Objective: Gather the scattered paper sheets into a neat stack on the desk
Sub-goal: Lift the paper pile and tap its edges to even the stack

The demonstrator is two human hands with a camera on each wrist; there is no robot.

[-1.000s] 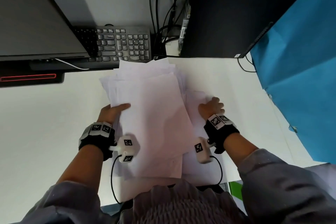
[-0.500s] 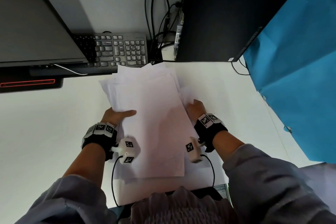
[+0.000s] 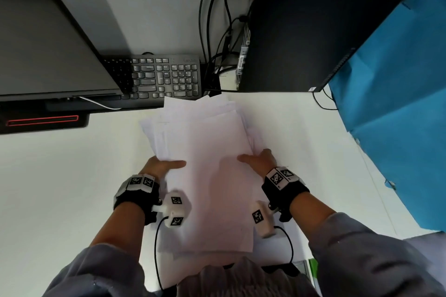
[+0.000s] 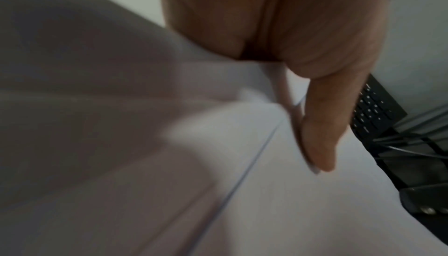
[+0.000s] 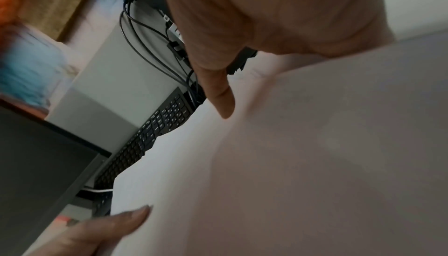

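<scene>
An uneven pile of white paper sheets (image 3: 205, 152) lies fanned out in the middle of the white desk (image 3: 60, 176), its far corners splayed toward the keyboard. My left hand (image 3: 166, 166) holds the pile's left edge with the thumb (image 4: 320, 135) flat on top. My right hand (image 3: 259, 161) holds the right edge, thumb (image 5: 218, 91) pressed on the top sheet. The other fingers of both hands are hidden under the sheets. The wrist views are blurred. The pile's near edge reaches the front edge of the desk.
A black keyboard (image 3: 166, 77) sits just behind the pile, partly under a dark monitor (image 3: 48, 38) at the left. A black computer tower (image 3: 313, 26) with cables (image 3: 217, 31) stands at the back right. Blue fabric (image 3: 398, 103) borders the right side.
My right hand slid left from the loose sheets on the desk onto the pile's right edge, thumb now on top. The sheets are drawn closer together. My left hand kept its hold.
</scene>
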